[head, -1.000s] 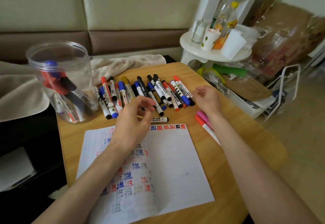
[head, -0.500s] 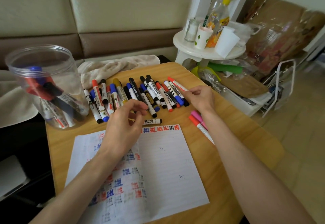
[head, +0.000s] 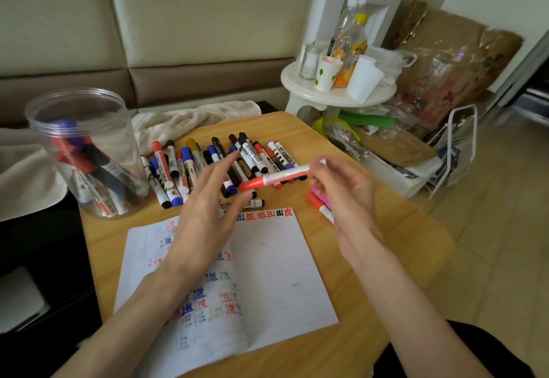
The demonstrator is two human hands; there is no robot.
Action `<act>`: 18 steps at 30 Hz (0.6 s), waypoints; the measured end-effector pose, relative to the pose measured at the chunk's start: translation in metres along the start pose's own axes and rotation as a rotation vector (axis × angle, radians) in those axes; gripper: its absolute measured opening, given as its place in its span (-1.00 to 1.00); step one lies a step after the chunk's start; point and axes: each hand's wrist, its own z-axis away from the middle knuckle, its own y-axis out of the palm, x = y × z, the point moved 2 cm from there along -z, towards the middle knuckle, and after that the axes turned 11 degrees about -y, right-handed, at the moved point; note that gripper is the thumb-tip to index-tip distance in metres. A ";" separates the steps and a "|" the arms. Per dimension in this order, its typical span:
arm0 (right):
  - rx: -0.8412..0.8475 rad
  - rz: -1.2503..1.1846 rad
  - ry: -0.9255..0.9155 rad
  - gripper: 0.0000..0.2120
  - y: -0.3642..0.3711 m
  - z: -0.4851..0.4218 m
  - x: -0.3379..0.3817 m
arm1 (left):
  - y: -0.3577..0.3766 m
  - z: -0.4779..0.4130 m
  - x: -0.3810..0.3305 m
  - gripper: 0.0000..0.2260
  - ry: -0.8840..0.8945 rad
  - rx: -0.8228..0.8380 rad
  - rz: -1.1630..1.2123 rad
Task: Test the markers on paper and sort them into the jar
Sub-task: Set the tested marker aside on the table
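Above the row of loose markers (head: 208, 161) on the wooden table (head: 386, 229), we find the red marker (head: 282, 177) held level and clear of every surface, cap towards the person's left. The right hand (head: 341, 190) pinches the white barrel at its tail end with curled fingertips, so almost the whole barrel and the red cap project out of the grip. We judge this is meant to present the cap to the other hand for uncapping. The left hand (head: 208, 208) is spread, fingers extended and holding nothing, with its thumb just beneath the cap; we cannot tell whether it touches. The marker hangs over the far edge of the paper (head: 273, 273), which carries rows of test marks, so we judge the test follows directly. The jar (head: 118, 128) stands upright well to the left, with several markers (head: 89, 164) leaning inside. A black marker (head: 255, 203) lies just beyond the paper's top edge, and a pink and red pair (head: 319, 202) lies under the right hand.
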 end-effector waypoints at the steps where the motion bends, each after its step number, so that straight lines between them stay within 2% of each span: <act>1: 0.013 -0.037 0.029 -0.84 0.001 0.009 -0.002 | 0.000 0.002 -0.001 -0.48 0.006 0.008 -0.018; 5: 0.000 -0.185 0.144 -0.71 0.000 0.033 -0.012 | -0.001 0.010 -0.003 -0.70 0.031 0.023 -0.084; 9: 0.136 -0.016 0.175 -0.66 0.010 0.052 -0.029 | 0.002 0.022 -0.008 -0.69 0.138 0.103 -0.109; 11: 0.191 0.003 0.160 -0.70 0.015 0.057 -0.032 | 0.002 0.026 -0.009 -0.68 0.169 0.140 -0.138; 18: 0.302 -0.025 0.073 -0.74 0.017 0.052 -0.029 | -0.006 0.030 -0.010 -0.81 0.129 0.127 -0.141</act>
